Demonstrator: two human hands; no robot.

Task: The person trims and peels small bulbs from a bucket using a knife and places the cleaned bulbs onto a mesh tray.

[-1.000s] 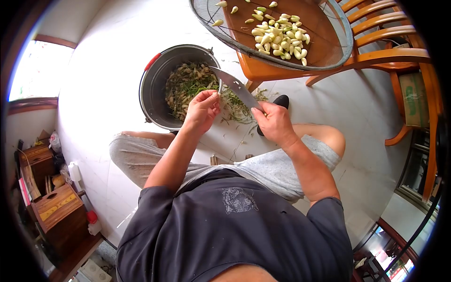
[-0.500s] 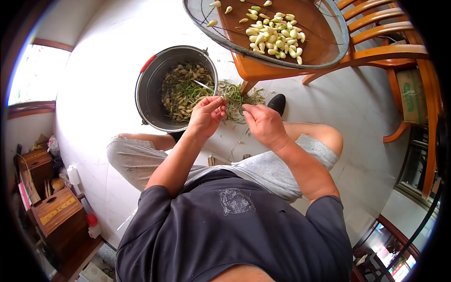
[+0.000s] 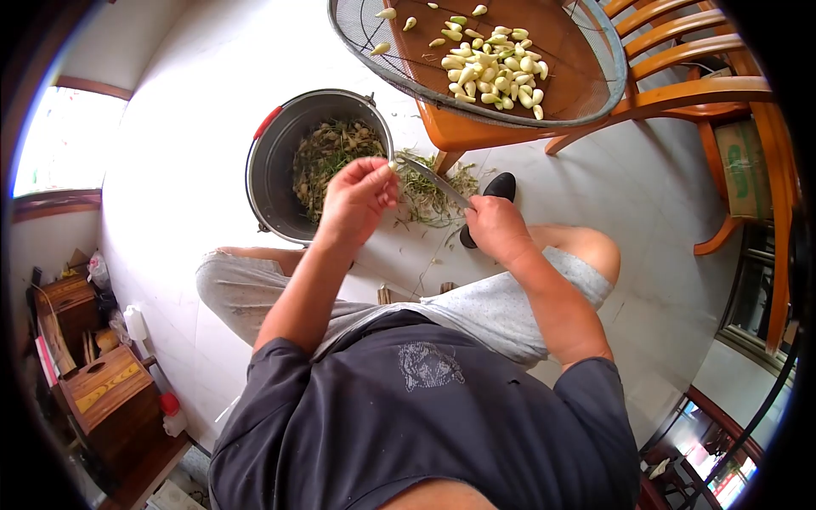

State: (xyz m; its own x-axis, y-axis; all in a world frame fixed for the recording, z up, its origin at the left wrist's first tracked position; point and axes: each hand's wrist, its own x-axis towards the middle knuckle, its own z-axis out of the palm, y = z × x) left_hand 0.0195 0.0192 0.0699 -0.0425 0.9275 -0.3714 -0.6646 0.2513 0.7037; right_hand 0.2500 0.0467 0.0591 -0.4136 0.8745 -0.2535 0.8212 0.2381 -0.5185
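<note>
A small pale bulb [image 3: 393, 165] is pinched between the thumb and fingers of my left hand [image 3: 355, 200], over the right rim of the grey bucket [image 3: 257, 191]. My right hand [image 3: 497, 225] is closed on the handle of a knife [image 3: 442, 185], whose blade points up and left, its tip close to the bulb. Inside the bucket lie unpeeled bulbs with green stalks [image 3: 327, 153], partly hidden by my left hand. Cleaned white bulbs [image 3: 493, 72] are heaped in a round mesh sieve [image 3: 408, 82], with several lying apart near its left side.
The sieve rests on a wooden chair [image 3: 459, 132]. Green trimmings [image 3: 429, 200] are scattered on the floor between the bucket and my shoe [image 3: 501, 186]. Another chair and a cardboard box [image 3: 746, 170] stand at the right, and a wooden cabinet [image 3: 106, 387] at the lower left.
My left hand has moved slightly left and up. My right hand has shifted right and down, away from the left, and the knife blade now shows plainly between them.
</note>
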